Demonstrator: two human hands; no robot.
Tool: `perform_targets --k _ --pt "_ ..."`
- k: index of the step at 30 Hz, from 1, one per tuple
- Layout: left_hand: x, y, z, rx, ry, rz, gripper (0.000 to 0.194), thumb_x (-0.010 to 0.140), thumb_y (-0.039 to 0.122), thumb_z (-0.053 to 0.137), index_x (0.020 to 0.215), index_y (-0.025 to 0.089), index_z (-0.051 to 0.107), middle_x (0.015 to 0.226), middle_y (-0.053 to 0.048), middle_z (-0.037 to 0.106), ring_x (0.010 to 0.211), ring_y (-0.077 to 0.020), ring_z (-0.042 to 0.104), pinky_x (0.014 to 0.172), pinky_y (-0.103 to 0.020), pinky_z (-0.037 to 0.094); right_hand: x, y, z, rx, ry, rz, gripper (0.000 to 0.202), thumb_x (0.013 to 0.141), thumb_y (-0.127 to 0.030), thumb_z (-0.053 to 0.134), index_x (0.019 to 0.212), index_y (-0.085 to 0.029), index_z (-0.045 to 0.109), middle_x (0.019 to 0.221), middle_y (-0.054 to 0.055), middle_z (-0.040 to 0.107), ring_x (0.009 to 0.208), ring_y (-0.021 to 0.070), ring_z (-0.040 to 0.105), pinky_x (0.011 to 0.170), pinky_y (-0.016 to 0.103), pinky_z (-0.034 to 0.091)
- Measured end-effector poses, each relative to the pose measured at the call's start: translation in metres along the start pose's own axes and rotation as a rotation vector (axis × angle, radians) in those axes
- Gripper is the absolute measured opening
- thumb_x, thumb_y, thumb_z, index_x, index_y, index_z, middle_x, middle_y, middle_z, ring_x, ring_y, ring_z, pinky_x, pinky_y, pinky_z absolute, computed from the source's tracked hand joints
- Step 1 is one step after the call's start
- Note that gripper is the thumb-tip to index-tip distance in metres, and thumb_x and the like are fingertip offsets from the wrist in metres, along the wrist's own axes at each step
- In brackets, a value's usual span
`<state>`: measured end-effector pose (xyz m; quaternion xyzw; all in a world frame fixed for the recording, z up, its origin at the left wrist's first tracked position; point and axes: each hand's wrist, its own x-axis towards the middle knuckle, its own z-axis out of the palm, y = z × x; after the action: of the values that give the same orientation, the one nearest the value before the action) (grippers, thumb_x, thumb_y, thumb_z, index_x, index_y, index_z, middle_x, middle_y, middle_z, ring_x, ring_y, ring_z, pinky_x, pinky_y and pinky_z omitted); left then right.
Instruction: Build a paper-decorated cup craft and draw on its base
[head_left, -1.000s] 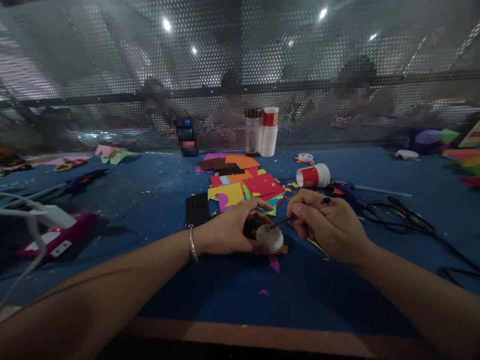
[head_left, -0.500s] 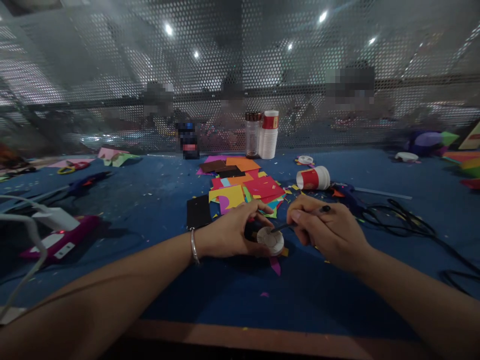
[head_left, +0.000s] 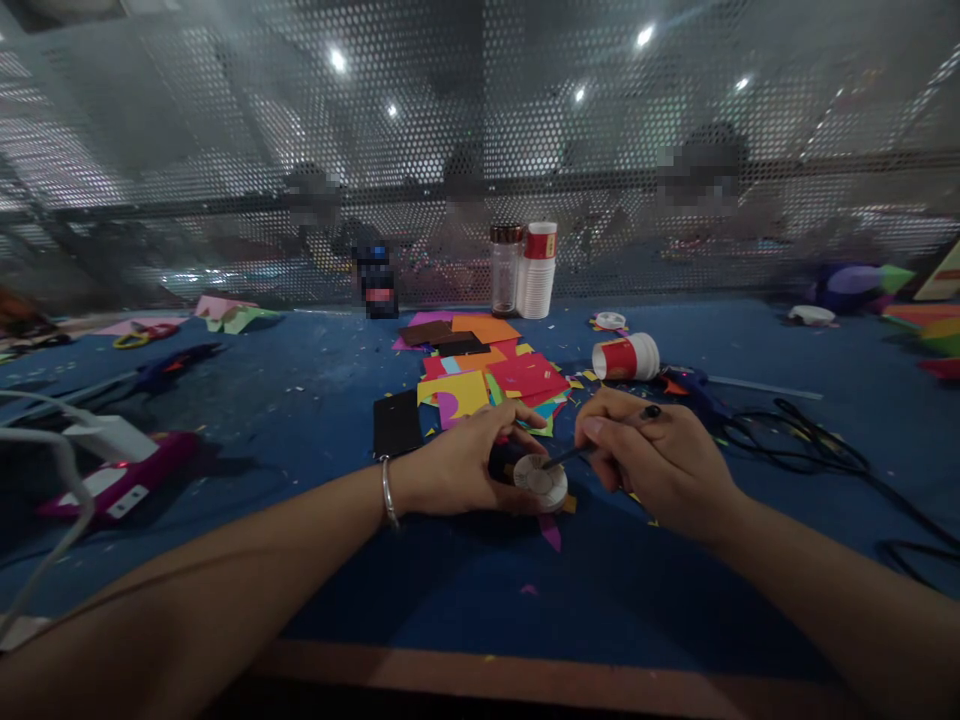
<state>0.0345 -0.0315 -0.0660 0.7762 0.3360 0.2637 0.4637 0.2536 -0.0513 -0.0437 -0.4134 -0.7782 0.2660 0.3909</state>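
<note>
My left hand (head_left: 487, 455) is wrapped round a dark-sided paper cup (head_left: 541, 484) lying tilted, its round white end facing me. Thin dark lines show on that end. In my right hand (head_left: 649, 455) a dark pen (head_left: 570, 455) is pinched between thumb and fingers, its tip at the upper edge of the white end. The palm side of my left hand hides most of the cup's body. Just below the cup lies a purple paper scrap (head_left: 551, 533). Behind my hands is a pile of coloured paper (head_left: 529, 375), with a black sheet (head_left: 397, 423) to its left.
A stack of paper cups (head_left: 536, 285) and a clear bottle (head_left: 505, 275) stand at the back. On the right are a tipped red-and-white cup (head_left: 624, 358), a glue gun (head_left: 694, 390) and its black cable (head_left: 817, 430). A magenta power strip (head_left: 131, 485) and scissors (head_left: 139, 335) lie left.
Both hands keep nearly the same place. The pen's tip has shifted very slightly on the cup's white end.
</note>
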Motion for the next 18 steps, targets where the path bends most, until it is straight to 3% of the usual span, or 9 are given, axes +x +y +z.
perform_targets --k 11,18 --pt "0.0002 0.0011 -0.0003 0.004 -0.004 -0.015 0.07 0.065 0.026 0.086 0.123 0.02 0.049 0.119 -0.013 0.066 0.112 -0.0295 0.064 0.094 -0.048 0.051 0.0021 -0.0011 -0.0001 -0.18 0.037 -0.161 0.032 0.095 -0.023 0.042 0.064 -0.02 0.053 0.049 -0.005 0.054 0.044 0.008 0.051 0.05 0.022 0.039" --pt "0.0 -0.0005 0.0001 0.045 0.003 0.01 0.068 0.066 0.029 0.086 0.124 0.021 0.05 0.117 -0.012 0.066 0.112 -0.0287 0.064 0.092 -0.046 0.052 -0.0001 -0.0045 0.001 -0.172 0.029 -0.174 0.028 0.093 -0.022 0.043 0.067 -0.02 0.054 0.049 -0.004 0.054 0.046 0.0103 0.052 0.049 0.023 0.039"
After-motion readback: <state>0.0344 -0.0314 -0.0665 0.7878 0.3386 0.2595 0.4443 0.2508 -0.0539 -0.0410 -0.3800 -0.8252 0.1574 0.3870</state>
